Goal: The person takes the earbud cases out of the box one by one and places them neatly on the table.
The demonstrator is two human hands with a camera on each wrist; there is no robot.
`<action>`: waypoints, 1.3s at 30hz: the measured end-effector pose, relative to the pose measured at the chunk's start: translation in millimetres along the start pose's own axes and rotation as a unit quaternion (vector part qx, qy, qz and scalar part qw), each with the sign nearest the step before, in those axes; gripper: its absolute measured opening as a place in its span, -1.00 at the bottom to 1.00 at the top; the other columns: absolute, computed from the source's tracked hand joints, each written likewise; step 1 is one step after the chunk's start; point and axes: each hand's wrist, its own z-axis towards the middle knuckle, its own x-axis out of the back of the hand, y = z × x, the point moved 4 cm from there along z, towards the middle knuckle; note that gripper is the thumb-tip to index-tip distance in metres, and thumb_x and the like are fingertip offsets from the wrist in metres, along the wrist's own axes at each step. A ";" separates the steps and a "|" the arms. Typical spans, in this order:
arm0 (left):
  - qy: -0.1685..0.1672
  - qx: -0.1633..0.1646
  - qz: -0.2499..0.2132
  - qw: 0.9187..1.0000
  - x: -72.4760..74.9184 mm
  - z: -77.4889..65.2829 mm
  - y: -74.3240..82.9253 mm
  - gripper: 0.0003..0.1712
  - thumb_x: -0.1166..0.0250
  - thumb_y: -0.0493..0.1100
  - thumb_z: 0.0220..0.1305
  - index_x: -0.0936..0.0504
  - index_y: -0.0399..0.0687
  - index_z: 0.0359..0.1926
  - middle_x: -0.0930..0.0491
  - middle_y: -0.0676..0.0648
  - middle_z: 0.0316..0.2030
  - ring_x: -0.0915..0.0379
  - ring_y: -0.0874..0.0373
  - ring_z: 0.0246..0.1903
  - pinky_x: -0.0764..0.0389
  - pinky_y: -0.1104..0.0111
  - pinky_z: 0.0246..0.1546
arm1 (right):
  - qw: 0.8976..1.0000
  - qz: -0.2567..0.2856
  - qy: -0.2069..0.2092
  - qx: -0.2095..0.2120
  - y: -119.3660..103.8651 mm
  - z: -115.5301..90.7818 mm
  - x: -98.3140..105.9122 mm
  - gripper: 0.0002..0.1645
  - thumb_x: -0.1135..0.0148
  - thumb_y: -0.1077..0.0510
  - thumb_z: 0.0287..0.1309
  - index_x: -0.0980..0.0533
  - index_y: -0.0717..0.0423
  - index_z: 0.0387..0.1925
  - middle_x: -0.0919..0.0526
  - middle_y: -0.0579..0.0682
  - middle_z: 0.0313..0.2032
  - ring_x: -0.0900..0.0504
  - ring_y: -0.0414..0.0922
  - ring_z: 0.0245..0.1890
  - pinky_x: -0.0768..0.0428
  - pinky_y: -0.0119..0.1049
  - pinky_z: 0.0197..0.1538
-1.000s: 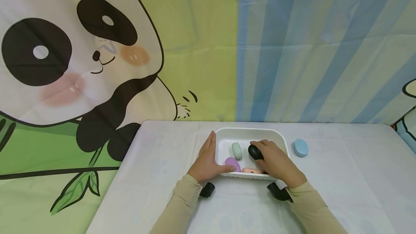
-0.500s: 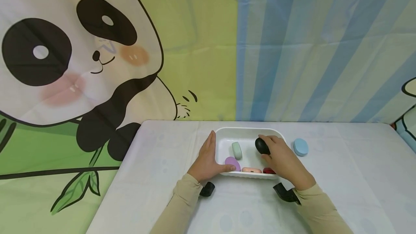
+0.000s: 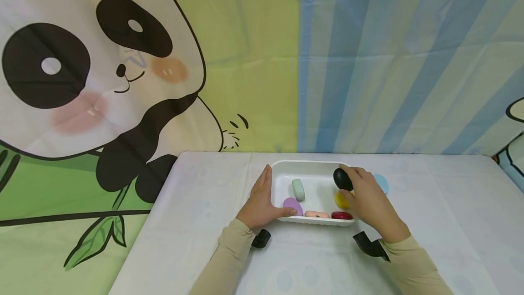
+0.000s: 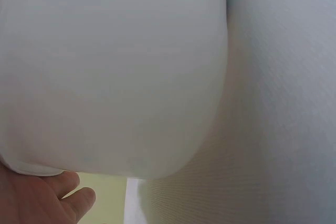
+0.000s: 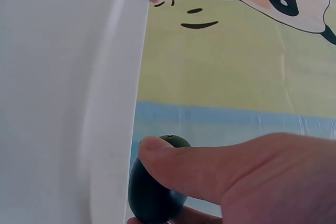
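A black egg-shaped thing (image 3: 343,179) is pinched between the thumb and fingers of my right hand (image 3: 370,204), over the right end of a white tray (image 3: 313,164). The right wrist view shows my thumb across the dark egg-shaped thing (image 5: 152,192), beside the tray's pale rim (image 5: 137,77). My left hand (image 3: 262,204) rests at the tray's left end, fingers straight along its side and thumb over the near rim. In the tray lie a pale green block (image 3: 298,190), a purple rounded piece (image 3: 292,204), a peach piece (image 3: 316,214), a red piece (image 3: 341,215) and a partly hidden yellow piece (image 3: 340,200).
A light blue rounded piece (image 3: 381,183) lies on the table right of the tray, partly behind my right hand. The table (image 3: 303,258) has a white cloth. Behind it hangs a printed curtain (image 3: 262,58). In the left wrist view the tray's outer wall (image 4: 115,77) fills much of the frame.
My right hand has moved right and slightly up with the black egg-shaped thing, from mid-tray to the right end. The red and yellow pieces have come into sight. My left hand stays put.
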 end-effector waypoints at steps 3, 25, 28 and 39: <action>0.001 0.000 0.001 1.000 0.0 0.3 -0.1 0.66 -0.52 0.47 -0.17 0.37 -0.12 0.60 0.36 -0.05 0.60 0.36 0.00 0.56 0.07 0.06 0.50 | 1.000 0.000 0.003 -0.008 2.9 -0.8 3.0 -0.22 -0.35 0.28 0.24 -0.25 0.39 0.41 -0.35 0.50 0.24 -0.38 0.42 0.17 -0.52 0.29 0.09; -0.001 0.006 -0.003 1.000 -0.7 -0.1 0.0 0.66 -0.53 0.47 -0.18 0.36 -0.10 0.60 0.34 -0.07 0.61 0.38 0.04 0.56 0.05 0.08 0.49 | 0.998 -0.016 0.049 -0.034 25.7 -14.7 20.7 -0.21 -0.39 0.33 0.18 -0.28 0.39 0.39 -0.36 0.54 0.19 -0.37 0.47 0.12 -0.48 0.38 0.05; -0.002 0.007 -0.002 1.000 -0.6 0.0 0.1 0.66 -0.53 0.47 -0.18 0.36 -0.10 0.60 0.34 -0.06 0.61 0.37 0.03 0.56 0.05 0.08 0.49 | 0.998 -0.016 0.056 -0.034 30.3 -17.2 23.0 -0.21 -0.38 0.33 0.17 -0.28 0.40 0.38 -0.35 0.55 0.19 -0.36 0.48 0.12 -0.48 0.39 0.04; 0.000 0.001 -0.003 1.000 -0.3 0.2 0.1 0.65 -0.54 0.45 -0.17 0.35 -0.13 0.60 0.32 -0.11 0.61 0.36 0.00 0.56 0.05 0.05 0.49 | 0.995 -0.030 0.085 -0.040 52.5 -24.9 29.1 -0.24 -0.38 0.31 0.16 -0.30 0.46 0.34 -0.37 0.57 0.15 -0.36 0.50 0.08 -0.44 0.42 0.01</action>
